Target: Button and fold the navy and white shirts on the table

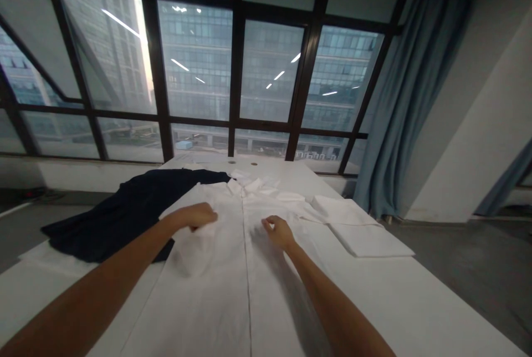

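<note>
A white buttoned shirt (pixel 224 268) lies front side up along the white table, its collar at the far end. Over its left chest area is my left hand (pixel 199 215), fingers curled closed; whatever they may hold is hidden. My right hand (pixel 279 232) hovers over the other side of the chest, thumb and fingertips pinched together, and any cloth between them is too small to make out. The shirt's front line runs between both hands.
Dark navy cloth (pixel 124 207) lies at the left, partly beside the shirt. Folded white cloth (pixel 366 235) rests at the right of the white table (pixel 399 301). Beyond stand windows and a blue curtain (pixel 399 107).
</note>
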